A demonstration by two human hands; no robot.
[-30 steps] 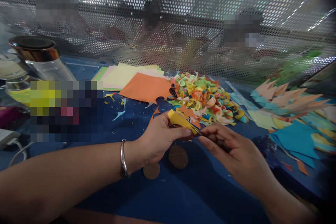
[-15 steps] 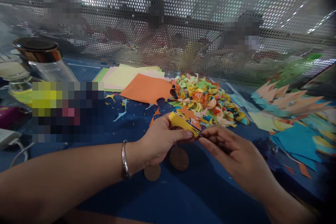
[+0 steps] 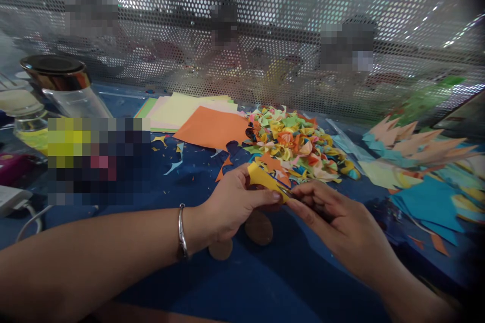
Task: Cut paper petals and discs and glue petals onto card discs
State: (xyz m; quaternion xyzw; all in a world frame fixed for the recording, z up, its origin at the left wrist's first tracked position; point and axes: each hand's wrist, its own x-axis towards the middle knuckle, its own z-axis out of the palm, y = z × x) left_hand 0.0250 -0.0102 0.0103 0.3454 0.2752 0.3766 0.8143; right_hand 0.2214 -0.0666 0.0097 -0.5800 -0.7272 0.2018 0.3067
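Between thumb and fingers, my left hand (image 3: 235,201) pinches a folded piece of yellow paper (image 3: 262,176). My right hand (image 3: 335,217) is closed around small scissors (image 3: 287,192), their handles mostly hidden by the fingers. The thin metal blades lie against the paper's right end, close to my left thumb. Below the hands, an oval brown disc (image 3: 258,228) and a smaller round brown disc (image 3: 221,249) lie on the blue table (image 3: 212,290). Just beyond the paper is a heap of small coloured paper cuttings (image 3: 295,139).
Orange paper (image 3: 212,127) overlaps a stack of pale sheets (image 3: 189,106) at the back. Bottles, including a glass one (image 3: 71,91), stand left. Folded peach and blue paper shapes (image 3: 413,144) and blue sheets (image 3: 428,207) lie right. A perforated metal screen (image 3: 242,60) closes the back.
The yellow paper has shifted slightly to the right, and the scissor blades show a little more against it. Both hands keep nearly the same place.
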